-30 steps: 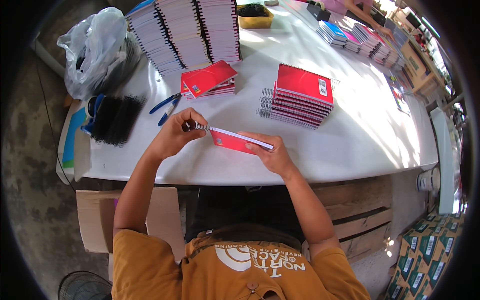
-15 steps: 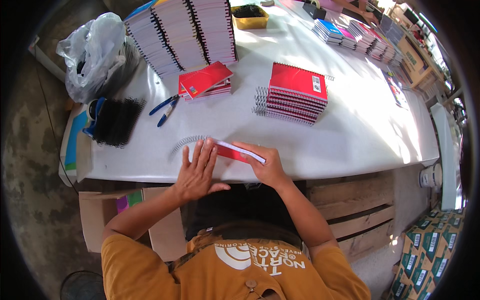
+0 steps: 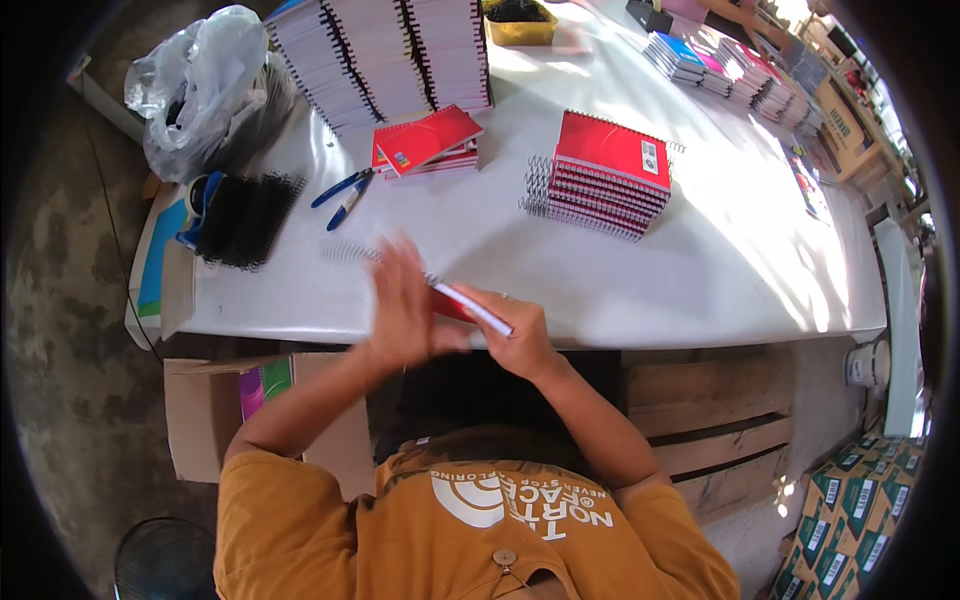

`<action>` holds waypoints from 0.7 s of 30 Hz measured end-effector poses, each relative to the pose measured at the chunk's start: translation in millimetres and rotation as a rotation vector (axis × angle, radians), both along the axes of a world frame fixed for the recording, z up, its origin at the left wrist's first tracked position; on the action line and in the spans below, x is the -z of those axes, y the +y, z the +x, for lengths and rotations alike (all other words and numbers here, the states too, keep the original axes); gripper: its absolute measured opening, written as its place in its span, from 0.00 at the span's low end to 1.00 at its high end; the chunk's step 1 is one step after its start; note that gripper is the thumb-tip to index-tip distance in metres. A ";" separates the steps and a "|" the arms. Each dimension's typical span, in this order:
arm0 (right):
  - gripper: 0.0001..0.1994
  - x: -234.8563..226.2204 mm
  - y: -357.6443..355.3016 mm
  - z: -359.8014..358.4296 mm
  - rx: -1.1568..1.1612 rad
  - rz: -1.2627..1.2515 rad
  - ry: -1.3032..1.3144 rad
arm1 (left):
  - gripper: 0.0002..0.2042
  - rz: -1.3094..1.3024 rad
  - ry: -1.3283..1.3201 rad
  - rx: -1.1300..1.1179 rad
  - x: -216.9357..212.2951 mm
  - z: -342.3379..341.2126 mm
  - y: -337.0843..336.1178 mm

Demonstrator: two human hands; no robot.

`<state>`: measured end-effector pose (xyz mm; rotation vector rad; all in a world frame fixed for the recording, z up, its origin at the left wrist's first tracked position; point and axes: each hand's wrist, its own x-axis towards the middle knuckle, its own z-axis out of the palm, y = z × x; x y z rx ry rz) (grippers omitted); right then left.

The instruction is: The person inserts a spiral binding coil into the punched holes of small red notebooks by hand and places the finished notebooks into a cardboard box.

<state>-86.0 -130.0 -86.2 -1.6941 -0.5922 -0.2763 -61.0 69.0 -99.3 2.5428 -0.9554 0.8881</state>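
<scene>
Near the table's front edge, my right hand (image 3: 520, 337) grips a small red notebook (image 3: 482, 311), its white page edges turned upward. A loose spiral wire (image 3: 345, 251) sticks out leftward from the notebook's spine end. My left hand (image 3: 402, 312) is raised beside that spine, fingers stretched out and smeared by motion; whether it touches the wire I cannot tell. Beyond stands a stack of red spiral notebooks (image 3: 612, 165), with wire ends poking out at its sides. A smaller pile of red notebooks (image 3: 430, 140) lies left of it, next to blue-handled pliers (image 3: 345, 200).
Tall stacks of bound books (image 3: 385, 60) stand at the back left, beside a plastic bag (image 3: 200, 95) and a bundle of black coils (image 3: 245, 222). A yellow tub (image 3: 520, 30) sits farther back. An open cardboard box (image 3: 200, 415) is below the table edge.
My left hand has moved quickly and is now blurred next to the spine. My right hand keeps hold of the notebook. The whole view has shifted slightly.
</scene>
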 end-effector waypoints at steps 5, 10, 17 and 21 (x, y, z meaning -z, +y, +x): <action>0.22 -4.0 -2.2 -2.8 -0.054 -0.084 -0.144 | 0.53 -0.117 -0.521 -0.076 -28.6 29.9 -13.0; 0.26 4.3 -5.1 -0.3 0.073 0.074 -0.070 | 0.54 0.205 -0.046 0.459 16.9 -27.4 -17.1; 0.25 7.6 -5.7 1.0 0.080 -0.034 -0.028 | 0.51 -0.023 0.074 0.399 18.3 -9.0 -29.6; 0.23 3.8 -13.1 -1.1 -0.053 -0.030 -0.033 | 0.51 0.047 -0.197 0.384 -15.4 3.5 -44.5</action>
